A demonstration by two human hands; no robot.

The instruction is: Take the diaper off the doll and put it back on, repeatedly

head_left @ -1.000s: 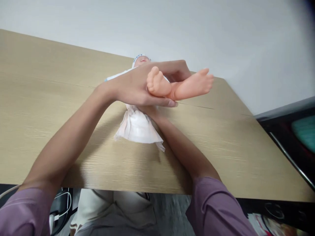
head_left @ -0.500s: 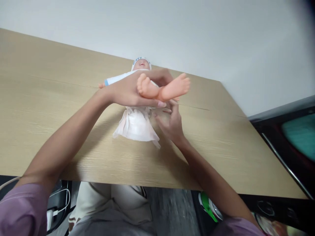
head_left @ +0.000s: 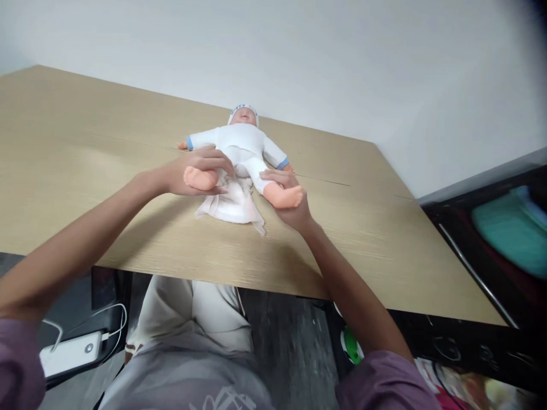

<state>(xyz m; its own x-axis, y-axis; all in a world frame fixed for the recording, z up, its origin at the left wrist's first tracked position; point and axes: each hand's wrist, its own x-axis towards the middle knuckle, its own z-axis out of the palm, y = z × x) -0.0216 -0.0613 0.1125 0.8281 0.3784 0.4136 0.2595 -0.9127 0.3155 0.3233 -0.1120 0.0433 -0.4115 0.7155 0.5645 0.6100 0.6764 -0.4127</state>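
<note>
A baby doll (head_left: pixel 240 136) in a white outfit with blue cuffs and a printed cap lies on its back, head toward the wall. Its legs are spread apart. My left hand (head_left: pixel 199 168) is wrapped around the leg on the left, with the bare foot showing in front of the palm. Around the other leg, near the ankle, my right hand (head_left: pixel 293 199) is closed, its fingers over the white fabric. A white diaper (head_left: pixel 231 205) lies spread under the doll's bottom and between the legs, its front edge flared toward me.
The wooden table (head_left: pixel 106 148) stretches to both sides, with a pale wall behind. Below its front edge at left, a white power bank (head_left: pixel 72 353) with a cable rests on a black surface. A black frame with a teal item (head_left: pixel 513 228) stands at right.
The doll's feet, held up together in my left hand before, are now apart and lower. My right hand has moved from beside the diaper onto the doll's right-hand leg.
</note>
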